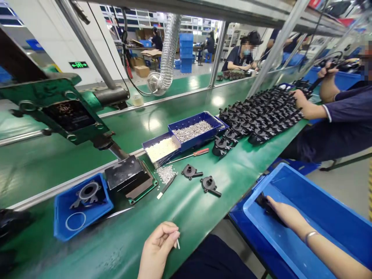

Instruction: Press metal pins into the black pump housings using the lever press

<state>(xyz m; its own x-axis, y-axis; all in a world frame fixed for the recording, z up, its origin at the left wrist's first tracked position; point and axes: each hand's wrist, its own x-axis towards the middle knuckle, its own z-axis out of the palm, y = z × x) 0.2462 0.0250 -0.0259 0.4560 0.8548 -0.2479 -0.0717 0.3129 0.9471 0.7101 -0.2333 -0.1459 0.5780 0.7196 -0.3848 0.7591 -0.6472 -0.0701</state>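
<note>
Above the front of the green bench, my left hand [159, 246] pinches a short, thin pale pin [178, 243] between thumb and fingers. My right hand [283, 212] reaches down into a large blue bin [328, 201] at the bench's right side. Its fingers are closed on a black plastic part [266, 203], mostly hidden by the hand. Two black pump covers [209, 184] with side spouts lie on the bench ahead of my left hand. Beside them are a pile of small rings [166, 174] and black-handled tweezers [167, 186].
A green press [72, 106] stands at left over a black block [126, 174]. Blue trays hold metal pins [193, 131] and pale small pieces [162, 149], with a red-handled screwdriver [200, 152] alongside. Rows of black housings [261, 116] fill the right, where a co-worker [345, 104] sits.
</note>
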